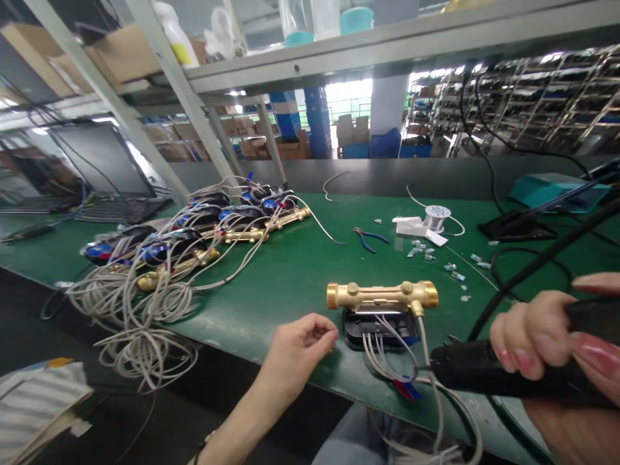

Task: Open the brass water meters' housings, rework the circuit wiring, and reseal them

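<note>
A brass water-meter body [382, 295] with a black module [380, 329] lies near the front edge of the green bench [290, 271]. Thin grey wires [387, 358] run out of the module toward me. My right hand [557, 339] is closed round a black soldering iron [479, 371], and the iron's tip sits at those wires. My left hand [300, 345] rests just left of the module, its fingers curled in a pinch; what it holds, if anything, is too small to make out.
Several more brass meters with tangled grey cables [159, 271] lie at the left. Blue-handled pliers [371, 237], a solder spool [436, 216] and small scattered clips [455, 268] lie behind. A laptop [104, 168] stands far left, a teal soldering station [557, 190] far right.
</note>
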Tool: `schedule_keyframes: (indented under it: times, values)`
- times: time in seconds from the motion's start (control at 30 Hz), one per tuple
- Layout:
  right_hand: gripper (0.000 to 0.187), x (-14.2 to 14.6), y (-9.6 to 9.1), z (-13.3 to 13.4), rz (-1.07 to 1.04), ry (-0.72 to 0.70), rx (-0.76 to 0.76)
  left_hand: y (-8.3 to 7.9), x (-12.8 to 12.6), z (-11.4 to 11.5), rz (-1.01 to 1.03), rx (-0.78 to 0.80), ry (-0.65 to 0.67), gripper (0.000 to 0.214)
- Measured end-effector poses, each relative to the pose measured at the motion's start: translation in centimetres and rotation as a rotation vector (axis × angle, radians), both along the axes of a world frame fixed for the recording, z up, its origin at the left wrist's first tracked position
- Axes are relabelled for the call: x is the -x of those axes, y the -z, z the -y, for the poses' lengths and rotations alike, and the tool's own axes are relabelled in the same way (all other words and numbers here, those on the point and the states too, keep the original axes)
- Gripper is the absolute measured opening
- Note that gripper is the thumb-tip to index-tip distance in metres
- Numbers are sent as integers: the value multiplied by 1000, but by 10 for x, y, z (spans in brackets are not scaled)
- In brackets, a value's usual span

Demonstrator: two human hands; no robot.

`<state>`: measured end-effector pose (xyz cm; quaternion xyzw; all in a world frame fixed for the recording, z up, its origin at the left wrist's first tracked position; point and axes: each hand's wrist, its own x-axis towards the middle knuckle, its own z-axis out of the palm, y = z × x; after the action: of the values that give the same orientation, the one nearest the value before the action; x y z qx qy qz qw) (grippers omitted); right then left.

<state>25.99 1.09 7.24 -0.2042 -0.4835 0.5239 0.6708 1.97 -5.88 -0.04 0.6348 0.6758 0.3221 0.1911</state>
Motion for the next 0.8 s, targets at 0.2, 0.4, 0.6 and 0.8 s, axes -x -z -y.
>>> schedule_keyframes:
  times: [0.2, 0.4, 0.6, 0.8]
  values:
    - [29, 3, -14, 12, 3, 32, 15, 10, -33, -9, 34, -229, -28, 17]
    - [30, -4, -14, 14, 9, 10, 27, 18, -41, -18, -105, -336, -5, 16]
    - [29, -9, -11, 13, 26, 16, 30, 18, -40, -17, -268, -331, 48, 16]
    - [30, -10, -9, 12, 17, -14, 30, 14, -38, -16, -375, -305, 120, 15]
